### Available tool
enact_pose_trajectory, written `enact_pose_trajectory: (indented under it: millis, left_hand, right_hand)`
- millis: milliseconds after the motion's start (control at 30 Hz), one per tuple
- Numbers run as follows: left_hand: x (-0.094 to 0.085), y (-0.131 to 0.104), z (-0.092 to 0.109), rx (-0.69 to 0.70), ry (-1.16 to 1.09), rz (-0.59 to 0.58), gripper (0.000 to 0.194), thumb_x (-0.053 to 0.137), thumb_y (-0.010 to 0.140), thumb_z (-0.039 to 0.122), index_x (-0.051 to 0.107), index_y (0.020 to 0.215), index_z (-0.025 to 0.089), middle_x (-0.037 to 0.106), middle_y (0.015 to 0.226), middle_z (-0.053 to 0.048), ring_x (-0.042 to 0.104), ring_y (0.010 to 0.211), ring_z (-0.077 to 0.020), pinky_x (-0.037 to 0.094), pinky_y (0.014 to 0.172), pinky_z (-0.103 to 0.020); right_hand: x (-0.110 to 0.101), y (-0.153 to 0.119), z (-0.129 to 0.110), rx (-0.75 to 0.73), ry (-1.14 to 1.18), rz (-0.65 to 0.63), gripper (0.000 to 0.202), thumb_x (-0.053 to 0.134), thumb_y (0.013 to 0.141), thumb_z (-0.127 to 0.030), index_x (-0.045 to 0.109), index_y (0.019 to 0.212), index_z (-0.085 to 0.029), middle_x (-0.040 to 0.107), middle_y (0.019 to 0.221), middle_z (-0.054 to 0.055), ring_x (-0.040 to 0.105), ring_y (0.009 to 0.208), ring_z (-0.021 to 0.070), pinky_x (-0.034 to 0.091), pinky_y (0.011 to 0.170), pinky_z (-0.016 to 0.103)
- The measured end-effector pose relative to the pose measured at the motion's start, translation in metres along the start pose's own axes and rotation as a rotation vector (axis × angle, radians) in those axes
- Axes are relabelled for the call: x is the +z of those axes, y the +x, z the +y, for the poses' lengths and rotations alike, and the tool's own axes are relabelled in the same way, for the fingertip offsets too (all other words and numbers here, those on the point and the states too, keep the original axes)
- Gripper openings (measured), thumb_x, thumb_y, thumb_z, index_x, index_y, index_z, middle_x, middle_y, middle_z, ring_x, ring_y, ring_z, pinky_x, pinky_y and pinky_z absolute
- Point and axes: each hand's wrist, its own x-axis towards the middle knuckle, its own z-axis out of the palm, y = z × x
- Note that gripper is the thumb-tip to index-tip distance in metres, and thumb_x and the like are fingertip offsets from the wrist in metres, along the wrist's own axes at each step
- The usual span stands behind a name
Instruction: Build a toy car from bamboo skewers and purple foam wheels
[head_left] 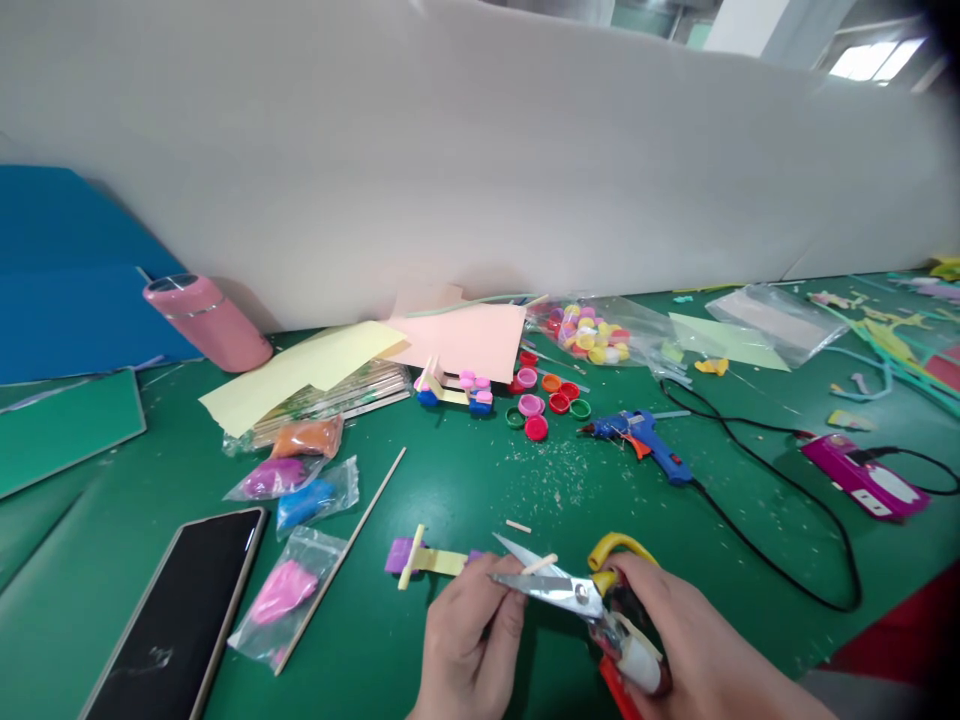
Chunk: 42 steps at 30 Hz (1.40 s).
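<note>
Scissors (581,597) with yellow and red handles are in my right hand (679,625), the fingers closed around the handles. Their parted blades point left, toward my left hand (474,625). My left hand pinches a short piece of wooden stick (541,564), which lies between the two blades. Just beyond my left hand lies a small construction of yellow strips with purple ends (441,562). A tiny stick piece (518,526) rests on the green table above the blade tips. A long thin stick (341,560) lies to the left.
A phone (176,620) and bagged clay (281,592) are on the left. Farther back are a pink bottle (214,325), a small toy car (454,392) and coloured caps (531,405). A blue glue gun (645,442) lies right of centre, its black cord (757,580) looping rightward.
</note>
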Motion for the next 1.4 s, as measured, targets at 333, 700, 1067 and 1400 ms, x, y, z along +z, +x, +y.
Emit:
enact_pose_trajectory:
  millis: [333,700,1067,1400]
  left_hand:
    - [0.001,-0.003,0.002,-0.086,-0.054,0.01,0.018,0.055,0.075,0.011,0.068,0.078,0.024,0.062,0.064,0.0,0.053,0.056,-0.0141,0.039,0.058,-0.023]
    - [-0.011,0.01,0.001,-0.495,-0.301,-0.366,0.022,0.061,0.074,0.035,0.068,0.062,0.017,0.048,0.05,0.002,0.04,0.05,-0.0098,0.03,0.047,-0.02]
    - [0.004,0.001,-0.004,-0.638,-0.541,-0.156,0.019,0.072,0.064,0.035,0.068,0.065,0.016,0.056,0.052,0.002,0.046,0.049,-0.0079,0.033,0.051,-0.019]
    - [-0.002,0.005,-0.002,-0.794,-0.637,-0.368,0.023,0.07,0.067,0.031,0.06,0.058,0.013,0.045,0.046,0.004,0.034,0.045,-0.0063,0.022,0.046,-0.02]
  right_hand:
    - [0.003,-0.005,-0.005,0.088,-0.093,0.007,0.033,0.05,0.064,-0.02,0.048,0.097,-0.02,0.069,0.083,0.007,0.066,0.07,0.0231,0.05,0.061,0.027]
    - [-0.011,-0.004,0.006,0.021,-0.09,-0.05,0.044,0.053,0.059,-0.019,0.05,0.103,-0.016,0.066,0.099,0.012,0.065,0.083,0.0241,0.051,0.069,0.027]
    - [-0.005,-0.013,0.009,0.063,-0.069,-0.019,0.045,0.053,0.064,-0.019,0.048,0.108,-0.014,0.066,0.1,0.012,0.065,0.084,0.0231,0.051,0.071,0.026]
    - [-0.009,-0.013,0.01,0.081,-0.03,-0.115,0.043,0.053,0.064,-0.018,0.05,0.107,-0.016,0.068,0.097,0.011,0.066,0.083,0.0236,0.051,0.066,0.025]
